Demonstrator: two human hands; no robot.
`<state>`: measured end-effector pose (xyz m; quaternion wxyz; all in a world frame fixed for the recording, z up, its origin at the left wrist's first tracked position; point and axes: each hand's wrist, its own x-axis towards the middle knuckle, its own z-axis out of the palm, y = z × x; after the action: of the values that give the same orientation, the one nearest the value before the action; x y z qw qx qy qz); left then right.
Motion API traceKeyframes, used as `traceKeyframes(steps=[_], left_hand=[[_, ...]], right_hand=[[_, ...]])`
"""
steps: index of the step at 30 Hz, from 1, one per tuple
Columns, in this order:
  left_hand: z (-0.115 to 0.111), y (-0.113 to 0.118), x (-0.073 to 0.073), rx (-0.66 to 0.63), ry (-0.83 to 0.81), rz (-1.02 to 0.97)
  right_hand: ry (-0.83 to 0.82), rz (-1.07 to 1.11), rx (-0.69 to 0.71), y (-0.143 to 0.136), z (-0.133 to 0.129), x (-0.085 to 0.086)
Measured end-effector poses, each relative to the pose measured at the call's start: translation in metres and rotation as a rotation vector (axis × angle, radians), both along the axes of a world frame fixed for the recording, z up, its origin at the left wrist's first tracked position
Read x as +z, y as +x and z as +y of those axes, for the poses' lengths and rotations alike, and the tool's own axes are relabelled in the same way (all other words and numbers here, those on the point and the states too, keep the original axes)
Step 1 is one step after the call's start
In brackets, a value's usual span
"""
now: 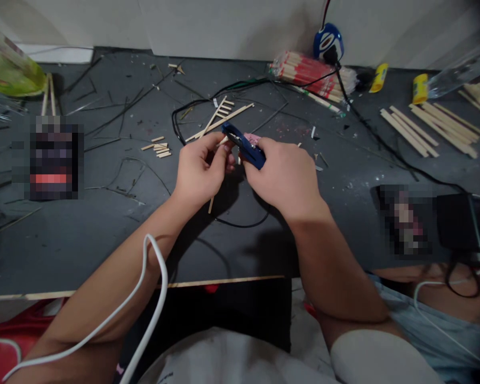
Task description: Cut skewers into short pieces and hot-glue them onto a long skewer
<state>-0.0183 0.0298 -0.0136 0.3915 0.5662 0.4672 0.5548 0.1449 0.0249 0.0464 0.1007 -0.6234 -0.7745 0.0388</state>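
My left hand [203, 166] is closed in a pinch on a thin wooden stick [223, 141], most of which the fingers hide. My right hand [286, 173] wraps round a dark blue hand tool [250, 150] that looks like a small cutter. Its head lies close to my left fingertips, at the stick's end; whether it touches the stick I cannot tell. Just beyond my hands, longer wooden sticks [240, 113] lie crossed on the grey table, with short cut pieces [225, 109] beside them. More short pieces [162, 149] sit in a small group left of my left hand.
A plastic-wrapped bundle of sticks [310, 74] lies at the back by a blue round socket [328, 42]. Loose sticks [444, 128] spread on the right. A black cable [368, 128] crosses the table [240, 250]. A white cord [160, 266] passes over my left forearm. Phones lie at both sides.
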Motion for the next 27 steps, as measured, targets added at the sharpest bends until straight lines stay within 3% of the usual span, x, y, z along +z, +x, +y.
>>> traceKeyframes(steps=[9, 22, 27], left_hand=[[-0.002, 0.001, 0.001, 0.020, 0.000, 0.039], [0.003, 0.002, 0.006, -0.018, -0.138, -0.187], [0.003, 0.003, 0.006, -0.008, -0.106, -0.192]], right_hand=[[-0.008, -0.050, -0.034, -0.001, 0.002, -0.002], [0.001, 0.038, -0.153, 0.009, 0.011, -0.001], [0.026, 0.039, -0.091, 0.005, 0.006, 0.003]])
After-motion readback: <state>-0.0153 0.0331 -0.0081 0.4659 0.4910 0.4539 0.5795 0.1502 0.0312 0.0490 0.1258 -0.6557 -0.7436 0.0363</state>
